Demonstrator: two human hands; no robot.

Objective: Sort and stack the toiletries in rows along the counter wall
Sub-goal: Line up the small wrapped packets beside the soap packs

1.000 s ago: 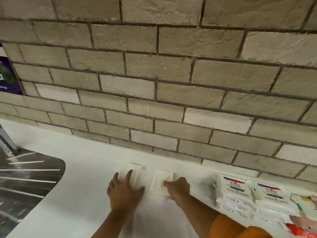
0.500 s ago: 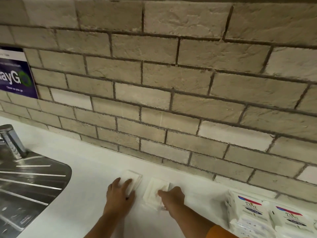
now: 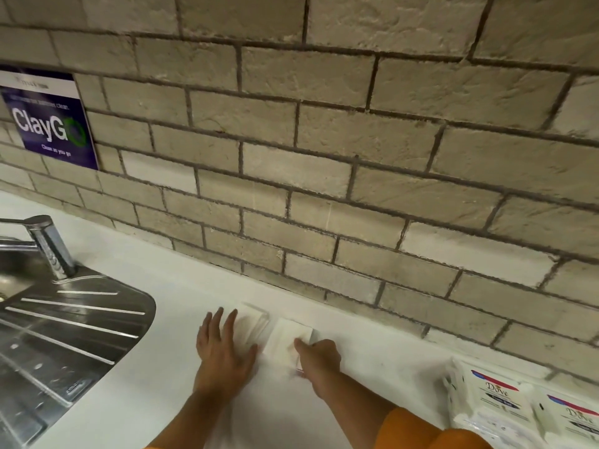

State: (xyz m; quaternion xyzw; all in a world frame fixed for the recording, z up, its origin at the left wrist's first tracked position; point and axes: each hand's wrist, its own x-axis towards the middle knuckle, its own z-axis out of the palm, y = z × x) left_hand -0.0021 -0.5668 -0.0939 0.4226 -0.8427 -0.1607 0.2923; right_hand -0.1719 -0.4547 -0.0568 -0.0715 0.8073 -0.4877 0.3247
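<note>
Two small white packets lie side by side on the white counter, close to the brick wall. My left hand lies flat with straight fingers on the left packet. My right hand holds the right packet, thumb on top and fingers curled at its right edge. At the lower right, white Dove packs stand in stacked rows against the wall.
A steel sink drainboard with a tap fills the lower left. A purple ClayGo sign hangs on the wall above it. Bare counter runs between the sink and the packets.
The view has tilted up and shifted left, showing more wall, the sign and the tap. Both hands stay on the two white packets, which sit slightly nearer the wall.
</note>
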